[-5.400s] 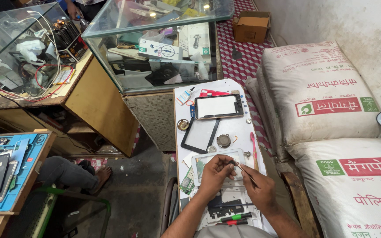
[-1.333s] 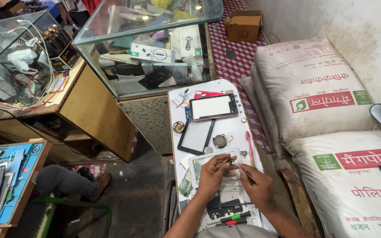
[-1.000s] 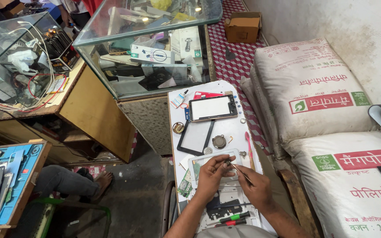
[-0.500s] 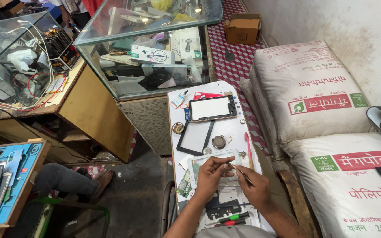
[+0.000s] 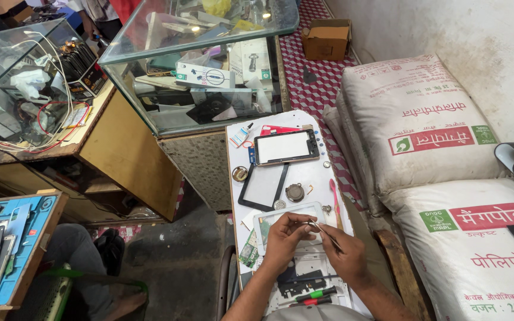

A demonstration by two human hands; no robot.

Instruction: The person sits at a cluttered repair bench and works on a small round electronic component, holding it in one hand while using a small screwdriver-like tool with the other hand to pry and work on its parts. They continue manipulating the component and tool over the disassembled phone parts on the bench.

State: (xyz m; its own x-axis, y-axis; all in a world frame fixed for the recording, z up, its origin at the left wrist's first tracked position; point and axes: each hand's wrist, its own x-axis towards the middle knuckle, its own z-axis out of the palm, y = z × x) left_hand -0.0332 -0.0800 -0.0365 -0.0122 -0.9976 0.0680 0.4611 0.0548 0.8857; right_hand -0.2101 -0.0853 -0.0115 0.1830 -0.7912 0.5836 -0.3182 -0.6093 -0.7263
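Note:
A white phone point(image 5: 287, 219) lies face down on a narrow white work board point(image 5: 322, 178) in front of me. My left hand point(image 5: 284, 241) rests on the phone and steadies it, fingers curled over its body. My right hand point(image 5: 343, 252) pinches thin metal tweezers point(image 5: 323, 230), tips pointing at the phone near my left fingers. Farther up the board lie a phone with a white screen point(image 5: 285, 146), a black screen frame point(image 5: 263, 187) and a round metal disc point(image 5: 295, 192). A pink toothbrush point(image 5: 335, 199) lies at the right edge.
Small screwdrivers point(image 5: 310, 295) and black parts lie near my wrists. A glass display case point(image 5: 209, 65) stands beyond the board. Large white filled sacks point(image 5: 441, 148) are stacked on the right. At left, a person's leg point(image 5: 66, 255) and a blue mat with phones point(image 5: 1, 255).
Both hands stay over the white phone with only small shifts of the fingers and tweezers. The view has shifted slightly.

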